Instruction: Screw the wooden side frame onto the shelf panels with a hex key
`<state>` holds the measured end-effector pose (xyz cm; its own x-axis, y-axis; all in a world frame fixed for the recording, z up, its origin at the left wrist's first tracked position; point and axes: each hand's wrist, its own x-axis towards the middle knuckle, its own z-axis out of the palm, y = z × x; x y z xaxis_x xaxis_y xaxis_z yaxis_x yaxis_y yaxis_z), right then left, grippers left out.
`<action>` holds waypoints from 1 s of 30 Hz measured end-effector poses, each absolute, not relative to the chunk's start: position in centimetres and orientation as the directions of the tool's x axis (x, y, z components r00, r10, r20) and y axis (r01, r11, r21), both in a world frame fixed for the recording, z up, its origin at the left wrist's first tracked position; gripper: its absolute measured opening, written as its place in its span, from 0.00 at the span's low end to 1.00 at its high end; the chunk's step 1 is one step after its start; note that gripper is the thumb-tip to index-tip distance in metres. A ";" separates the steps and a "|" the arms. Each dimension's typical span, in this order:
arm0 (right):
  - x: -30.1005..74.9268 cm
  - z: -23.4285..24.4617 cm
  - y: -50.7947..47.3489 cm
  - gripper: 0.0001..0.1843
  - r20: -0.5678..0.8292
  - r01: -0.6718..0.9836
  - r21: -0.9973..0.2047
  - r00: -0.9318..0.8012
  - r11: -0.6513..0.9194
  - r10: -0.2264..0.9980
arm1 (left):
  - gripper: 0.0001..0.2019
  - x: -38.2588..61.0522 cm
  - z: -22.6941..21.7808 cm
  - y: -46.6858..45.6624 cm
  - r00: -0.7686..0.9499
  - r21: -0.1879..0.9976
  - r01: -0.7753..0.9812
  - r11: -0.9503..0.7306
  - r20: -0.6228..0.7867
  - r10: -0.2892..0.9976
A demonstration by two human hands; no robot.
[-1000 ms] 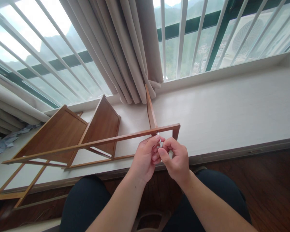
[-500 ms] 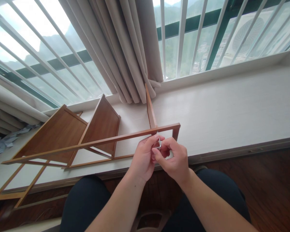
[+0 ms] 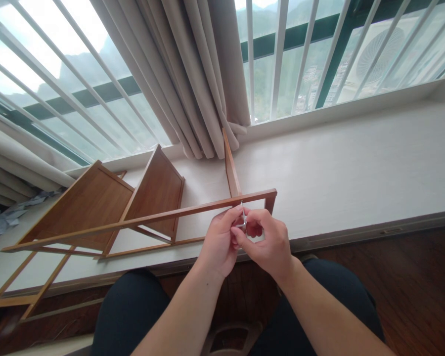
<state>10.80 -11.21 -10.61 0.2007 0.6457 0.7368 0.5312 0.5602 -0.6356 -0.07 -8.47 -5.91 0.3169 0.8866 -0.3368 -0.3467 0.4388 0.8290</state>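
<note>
A small bent metal hex key [image 3: 244,217] stands with one end against the long wooden rail [image 3: 193,211] of a shelf frame, near a panel joint. My left hand [image 3: 222,237] is closed, thumb and fingers pinched around the key's shaft just under the rail. On the right, my right hand [image 3: 269,240] has its thumb and curled index finger at the key's bent end. The screw at the tip is hidden. The brown shelf unit lies on its side, with several panels, among them a middle panel [image 3: 157,193] and a narrow-looking panel [image 3: 230,168] above the key.
The unit rests on a pale window ledge [image 3: 341,158]. Grey curtains [image 3: 193,74] hang behind, touching the ledge, beside barred windows. Papers [image 3: 11,217] lie at far left. My knees [image 3: 131,311] are below the ledge edge, above a dark wooden floor [image 3: 411,277].
My right hand's fingers have shifted slightly around the key's bent end, and the key has turned a little. My left hand and the shelf unit stay nearly still.
</note>
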 end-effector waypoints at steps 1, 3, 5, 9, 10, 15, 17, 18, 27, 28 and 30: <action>10.9 -10.6 -11.2 0.11 0.747 0.535 -0.625 0.200 0.568 0.634 | 0.17 -0.1 -5.9 -8.4 0.321 0.830 -0.347 0.438 -0.333 0.886; 10.9 -10.6 -11.1 0.12 0.771 0.540 -0.601 0.200 0.589 0.604 | 0.17 -0.1 -5.9 -8.4 0.330 0.825 -0.351 0.443 -0.334 0.883; 11.0 -10.5 -11.1 0.12 0.792 0.542 -0.577 0.188 0.611 0.581 | 0.16 -0.1 -5.8 -8.4 0.339 0.815 -0.361 0.453 -0.338 0.878; 11.1 -10.4 -11.1 0.09 0.801 0.533 -0.565 0.174 0.629 0.572 | 0.13 -0.1 -5.7 -8.4 0.356 0.795 -0.383 0.471 -0.343 0.869; 11.1 -10.4 -11.0 0.09 0.802 0.531 -0.566 0.177 0.631 0.570 | 0.14 -0.1 -5.6 -8.5 0.357 0.792 -0.385 0.475 -0.347 0.867; 11.2 -10.7 -10.9 0.08 0.815 0.526 -0.553 0.182 0.646 0.550 | 0.15 -0.1 -5.7 -8.5 0.331 0.776 -0.398 0.489 -0.376 0.865; 11.2 -10.9 -10.9 0.07 0.819 0.527 -0.547 0.174 0.650 0.547 | 0.15 0.0 -5.7 -8.4 0.323 0.771 -0.400 0.495 -0.387 0.864; 11.2 -10.9 -10.9 0.07 0.819 0.526 -0.545 0.169 0.653 0.548 | 0.15 0.0 -5.7 -8.4 0.322 0.769 -0.400 0.498 -0.391 0.862; 11.3 -11.2 -10.6 0.05 0.845 0.524 -0.502 0.128 0.688 0.519 | 0.14 0.0 -5.8 -8.4 0.338 0.766 -0.402 0.501 -0.385 0.859; 11.3 -11.3 -10.6 0.06 0.849 0.520 -0.495 0.120 0.696 0.514 | 0.14 0.0 -5.8 -8.4 0.338 0.766 -0.404 0.500 -0.383 0.860; 11.3 -11.3 -10.5 0.06 0.852 0.505 -0.491 0.109 0.710 0.512 | 0.14 0.0 -5.8 -8.4 0.342 0.763 -0.409 0.500 -0.380 0.859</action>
<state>11.29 -10.53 -11.33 0.1093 0.5119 0.8521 0.5052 0.7096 -0.4911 0.01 -8.38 -5.76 0.3416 0.8595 -0.3803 -0.4087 0.5002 0.7634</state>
